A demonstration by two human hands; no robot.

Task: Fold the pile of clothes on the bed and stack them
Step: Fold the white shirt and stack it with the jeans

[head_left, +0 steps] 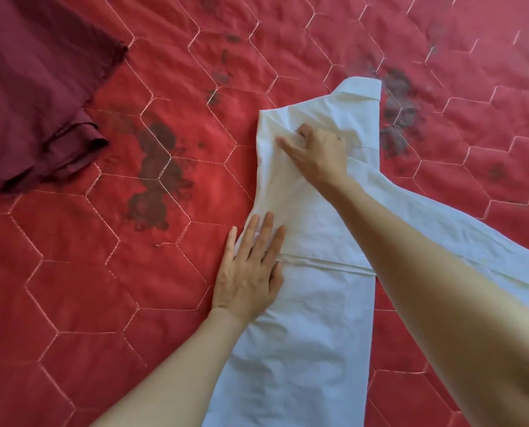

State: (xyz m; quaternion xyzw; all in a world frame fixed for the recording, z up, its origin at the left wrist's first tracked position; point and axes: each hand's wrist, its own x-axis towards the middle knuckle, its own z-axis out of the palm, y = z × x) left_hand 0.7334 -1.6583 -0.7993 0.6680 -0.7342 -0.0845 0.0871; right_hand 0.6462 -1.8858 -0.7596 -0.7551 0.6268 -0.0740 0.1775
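A white shirt (315,229) lies flat on the bed, right of centre, running from the near edge of the view up to its collar (363,89) at the far end. Its left side is folded inward in a long diagonal crease, so the body forms a narrow strip in the foreground. A sleeve (460,229) spreads out to the right, ending in a straight cuff edge.

The right hand (317,149) reaches across the shirt just below the collar, fingers curled and pinching a ridge of the folded cloth near the shoulder. The left hand (250,266) lies flat, fingers spread, pressing down on the shirt's left folded edge where it meets the bedcover. The two hands are apart, the right farther up the shirt than the left.

The bedcover (81,272) is red, quilted in hexagons with pale stitching and dark floral prints. At the far left corner lies a dark maroon cloth (32,87), folded, well apart from the shirt.
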